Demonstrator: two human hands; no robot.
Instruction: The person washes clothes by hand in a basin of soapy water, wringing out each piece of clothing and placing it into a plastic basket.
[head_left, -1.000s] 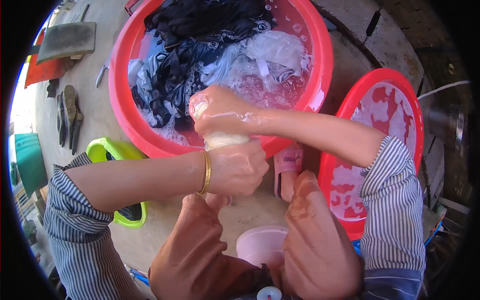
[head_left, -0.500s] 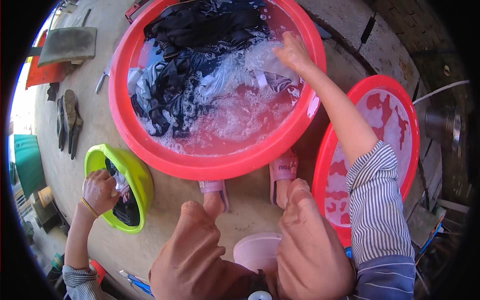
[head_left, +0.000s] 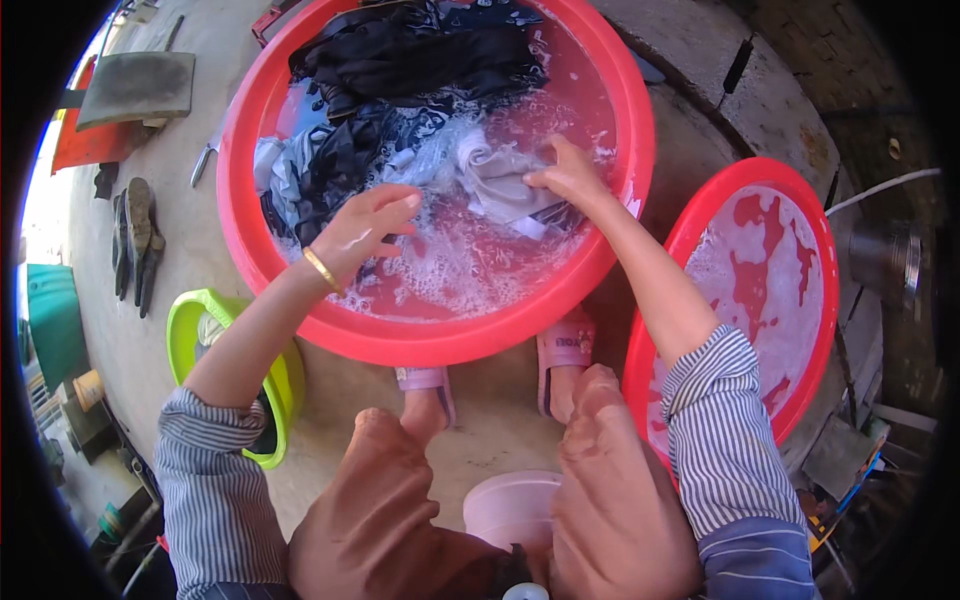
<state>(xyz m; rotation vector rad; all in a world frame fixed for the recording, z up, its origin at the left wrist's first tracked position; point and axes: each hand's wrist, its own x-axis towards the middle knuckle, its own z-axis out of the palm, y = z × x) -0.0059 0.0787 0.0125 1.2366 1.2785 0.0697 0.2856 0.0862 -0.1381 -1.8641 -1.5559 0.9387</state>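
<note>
A big red basin (head_left: 440, 345) of soapy water stands in front of me with wet clothes in it. My left hand (head_left: 370, 228) hovers over its near left part, fingers apart, holding nothing. My right hand (head_left: 574, 178) is low over the water at the right, touching the edge of a grey garment (head_left: 512, 186). Its thumb and fingers are spread and do not close on the cloth. Black clothes (head_left: 420, 65) fill the far part of the basin, and light blue cloth (head_left: 285, 165) lies at its left.
A green basin (head_left: 285, 400) with clothes stands at the left, partly behind my left forearm. A second red basin (head_left: 828, 300) with foamy water is at the right. A pink bucket (head_left: 510, 492) sits between my knees. Dark shoes (head_left: 138, 235) lie on the floor at far left.
My left hand has gone from the green basin to above the big red one. My right hand has come lower and nearer, and the grey garment has shifted toward me.
</note>
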